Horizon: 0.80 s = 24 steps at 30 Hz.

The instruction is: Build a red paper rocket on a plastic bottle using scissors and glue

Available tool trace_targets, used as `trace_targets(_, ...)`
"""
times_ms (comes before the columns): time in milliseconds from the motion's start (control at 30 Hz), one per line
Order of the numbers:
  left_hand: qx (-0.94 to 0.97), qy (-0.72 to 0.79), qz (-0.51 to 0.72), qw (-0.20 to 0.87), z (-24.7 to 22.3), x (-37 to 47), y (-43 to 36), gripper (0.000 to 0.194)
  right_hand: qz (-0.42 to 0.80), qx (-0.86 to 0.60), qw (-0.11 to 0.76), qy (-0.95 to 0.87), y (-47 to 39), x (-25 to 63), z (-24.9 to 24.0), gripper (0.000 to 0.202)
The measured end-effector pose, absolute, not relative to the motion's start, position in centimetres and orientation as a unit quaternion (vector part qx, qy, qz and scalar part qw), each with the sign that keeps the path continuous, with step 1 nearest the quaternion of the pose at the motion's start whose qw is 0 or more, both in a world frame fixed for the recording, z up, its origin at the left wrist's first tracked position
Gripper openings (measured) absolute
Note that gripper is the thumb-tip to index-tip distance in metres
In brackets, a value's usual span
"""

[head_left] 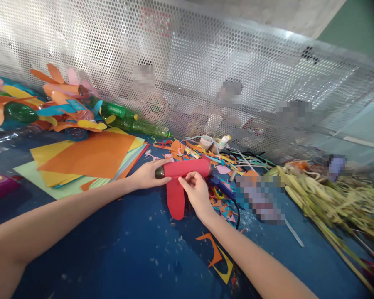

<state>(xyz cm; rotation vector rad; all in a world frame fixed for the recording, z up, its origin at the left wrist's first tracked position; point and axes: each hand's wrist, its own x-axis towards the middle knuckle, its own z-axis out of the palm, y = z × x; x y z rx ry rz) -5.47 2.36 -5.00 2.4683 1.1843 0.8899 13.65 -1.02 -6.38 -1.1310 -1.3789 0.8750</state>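
A plastic bottle (187, 167) wrapped in red paper lies sideways in front of me, its dark end (159, 172) showing at the left. My left hand (148, 174) is closed around that dark end, thumb below and fingers above. A rounded red paper wing (175, 201) sticks out from the bottle toward me. My right hand (197, 192) pinches at the inner edge of this wing, where it meets the bottle. Just right of the bottle lies a blue glue gun (222, 187) with a black cord, partly behind my right hand. Scissors with a yellow handle (218, 193) lie beside it.
Coloured paper sheets (87, 160) are stacked at left, below finished paper-and-bottle models (65, 99) and green bottles (134, 124). Paper scraps (174, 147) spread behind the bottle. Dried husks (318, 195) lie at right. A perforated metal screen (187, 62) borders the table, people behind it.
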Motion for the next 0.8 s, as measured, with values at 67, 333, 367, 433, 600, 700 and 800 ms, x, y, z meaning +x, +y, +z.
trace_targets(67, 0.850, 0.411, 0.302, 0.128, -5.01, -5.50, 2.36, 0.060, 0.367, -0.476, 0.544, -0.586, -1.01, 13.72, -6.35, 0.025)
trace_targets(333, 0.854, 0.402, 0.304, 0.129, -5.01, -5.51, 2.36, 0.060, 0.348, -0.485, 0.537, -0.596, -1.02, 13.80, -6.32, 0.024)
trace_targets(367, 0.855, 0.398, 0.305, 0.130, -5.00, -5.52, 2.36, 0.060, 0.345, -0.486, 0.537, -0.597, -1.00, 13.78, -6.37, 0.024)
trace_targets(433, 0.856, 0.394, 0.309, 0.132, -4.97, -5.53, 2.36, 0.060, 0.340, -0.487, 0.539, -0.598, -0.94, 13.76, -6.50, 0.024)
trace_targets(600, 0.854, 0.395, 0.311, 0.137, -4.97, -5.51, 2.37, 0.060, 0.323, -0.494, 0.530, -0.609, -0.76, 13.82, -6.69, 0.024)
trace_targets(700, 0.850, 0.398, 0.314, 0.146, -5.00, -5.52, 2.44, 0.060, 0.324, -0.493, 0.528, -0.611, -0.85, 13.89, -6.55, 0.025)
trace_targets(800, 0.838, 0.400, 0.328, 0.171, -4.96, -5.59, 2.54, 0.062, 0.361, -0.489, 0.532, -0.589, -1.12, 14.09, -6.21, 0.026)
